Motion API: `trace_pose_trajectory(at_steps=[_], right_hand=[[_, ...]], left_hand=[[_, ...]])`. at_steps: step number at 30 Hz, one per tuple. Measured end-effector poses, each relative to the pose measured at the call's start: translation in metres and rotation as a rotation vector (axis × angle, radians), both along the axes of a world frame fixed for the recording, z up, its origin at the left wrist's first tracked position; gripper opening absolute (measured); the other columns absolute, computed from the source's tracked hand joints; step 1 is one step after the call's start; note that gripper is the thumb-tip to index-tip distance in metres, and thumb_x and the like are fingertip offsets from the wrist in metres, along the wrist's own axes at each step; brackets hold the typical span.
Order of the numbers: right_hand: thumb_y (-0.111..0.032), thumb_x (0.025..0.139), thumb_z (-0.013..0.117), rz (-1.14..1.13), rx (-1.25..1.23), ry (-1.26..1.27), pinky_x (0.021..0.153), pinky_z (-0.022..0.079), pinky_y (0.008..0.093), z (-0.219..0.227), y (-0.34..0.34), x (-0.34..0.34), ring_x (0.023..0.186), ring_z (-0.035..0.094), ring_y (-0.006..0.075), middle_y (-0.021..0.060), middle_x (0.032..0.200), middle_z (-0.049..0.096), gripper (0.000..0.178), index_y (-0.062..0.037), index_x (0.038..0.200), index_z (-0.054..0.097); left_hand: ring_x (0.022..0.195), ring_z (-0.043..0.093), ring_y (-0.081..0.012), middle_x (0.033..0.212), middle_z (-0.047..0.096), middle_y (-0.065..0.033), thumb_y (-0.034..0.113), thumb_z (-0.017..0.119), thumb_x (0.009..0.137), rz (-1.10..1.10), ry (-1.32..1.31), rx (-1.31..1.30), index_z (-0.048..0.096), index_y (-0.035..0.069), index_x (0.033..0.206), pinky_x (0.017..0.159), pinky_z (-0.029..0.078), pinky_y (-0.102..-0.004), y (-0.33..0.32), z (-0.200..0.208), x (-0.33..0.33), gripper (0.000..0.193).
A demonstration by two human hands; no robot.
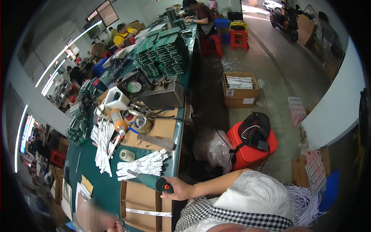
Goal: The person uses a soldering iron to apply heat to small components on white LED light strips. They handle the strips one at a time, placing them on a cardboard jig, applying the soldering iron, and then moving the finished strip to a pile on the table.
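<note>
My right hand point(181, 189) is closed around a dark green hand tool point(152, 181) with a narrow grey tip and an orange part near its rear. The tip points left, over a fan of white printed strips point(145, 164). Below the tool, a brown shallow tray point(141, 195) with crossbars carries a single white strip point(148, 212) lying across it. At the lower left edge, my left hand point(112, 225) shows only in part; a smeared area covers most of it, so its fingers and anything in them cannot be made out.
Around the green table point(83, 158) lie a tape roll point(126, 155), more white strips point(103, 143), an orange-labelled bottle point(118, 120) and a metal box point(166, 94). Stacked green boards point(162, 54) rise beyond. A red stool point(253, 145) holds a black bag. People work farther back.
</note>
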State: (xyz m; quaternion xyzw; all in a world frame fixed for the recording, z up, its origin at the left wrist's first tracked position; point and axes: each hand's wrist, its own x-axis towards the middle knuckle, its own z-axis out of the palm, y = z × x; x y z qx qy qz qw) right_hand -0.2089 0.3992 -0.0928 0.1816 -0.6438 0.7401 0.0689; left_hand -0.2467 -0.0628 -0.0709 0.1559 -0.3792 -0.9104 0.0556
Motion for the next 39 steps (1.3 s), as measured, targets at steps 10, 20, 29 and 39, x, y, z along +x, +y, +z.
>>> trace_pose_trajectory(at_steps=[10,20,29,39], right_hand=[[-0.008,0.082,0.074,-0.012,0.044,0.072,0.072,0.049,0.034,0.018,0.001,-0.013,0.074,0.059,0.0175,0.0056,0.08,0.057,0.047,-0.0044,0.123,0.052],[-0.011,0.08,0.073,-0.01,0.039,0.163,0.083,0.051,0.0374,0.062,-0.048,-0.021,0.088,0.063,0.0352,0.0166,0.097,0.062,0.058,-0.0036,0.131,0.049],[-0.011,0.074,0.075,0.094,0.031,0.13,0.092,0.049,0.0383,0.069,-0.079,-0.018,0.107,0.063,0.0379,0.0211,0.114,0.064,0.067,-0.0028,0.135,0.048],[-0.007,0.074,0.075,0.158,0.097,0.23,0.093,0.05,0.042,0.063,-0.08,-0.018,0.109,0.063,0.0395,0.0205,0.117,0.065,0.065,-0.0019,0.134,0.051]], left_hand=[[0.086,0.06,-0.0141,0.107,0.064,-0.0108,0.007,0.059,0.099,-0.132,0.012,0.189,0.06,0.003,0.125,0.069,0.06,-0.021,0.085,0.005,0.025,0.026],[0.079,0.064,-0.0144,0.1,0.065,-0.0107,0.001,0.068,0.092,-0.255,0.087,-0.195,0.06,-0.004,0.11,0.066,0.057,-0.0185,0.152,0.017,0.048,0.021],[0.073,0.065,-0.0111,0.095,0.07,-0.0105,0.002,0.071,0.09,-0.299,0.098,-0.206,0.064,-0.004,0.101,0.067,0.053,-0.0204,0.182,0.016,0.052,0.014],[0.082,0.069,-0.0166,0.096,0.071,-0.0094,-0.006,0.07,0.082,-0.259,0.029,0.002,0.062,0.001,0.112,0.067,0.057,-0.0228,0.186,0.011,0.063,0.032]])
